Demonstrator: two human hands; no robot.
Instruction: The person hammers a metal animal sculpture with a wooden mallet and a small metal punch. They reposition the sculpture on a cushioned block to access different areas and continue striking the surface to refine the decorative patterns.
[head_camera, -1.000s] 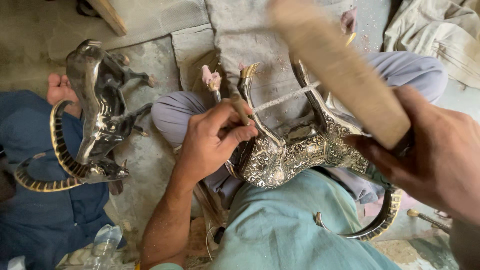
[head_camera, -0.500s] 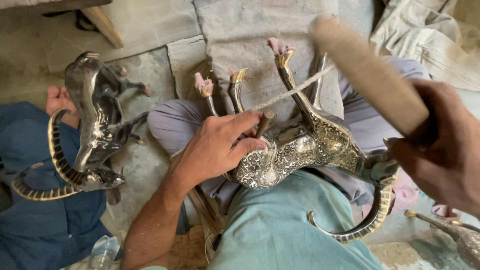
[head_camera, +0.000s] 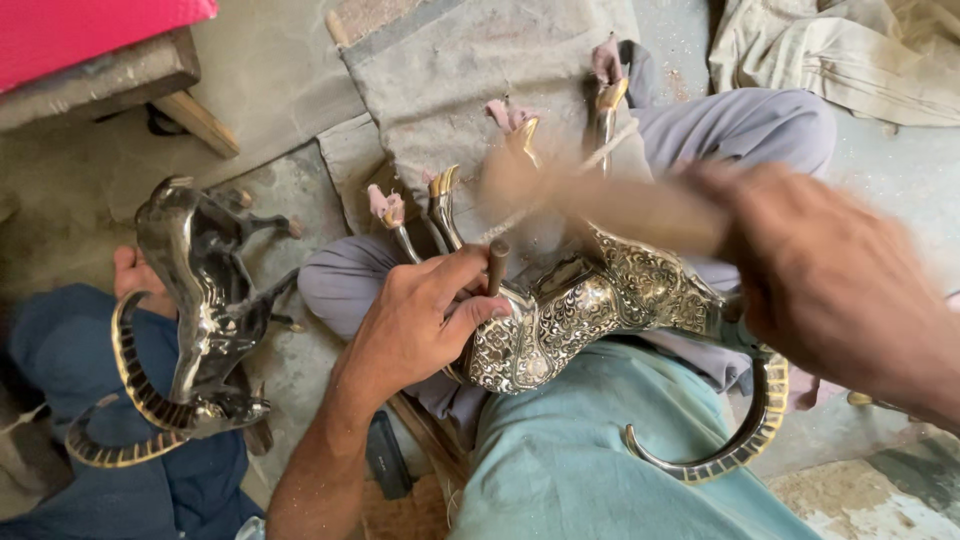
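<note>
Across your lap lies the engraved metal animal figure (head_camera: 590, 310); your left hand (head_camera: 420, 320) closes its fingers around a small punch (head_camera: 497, 265), while your right hand (head_camera: 830, 280) grips a blurred wooden mallet (head_camera: 600, 205).

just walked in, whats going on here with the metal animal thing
A person sits on the floor with an engraved metal animal figure upside down across the lap. The left hand holds a small punch against its body; the right hand swings a wooden mallet, blurred in motion. A second, darker figure lies to the left, by another person's foot.
</note>
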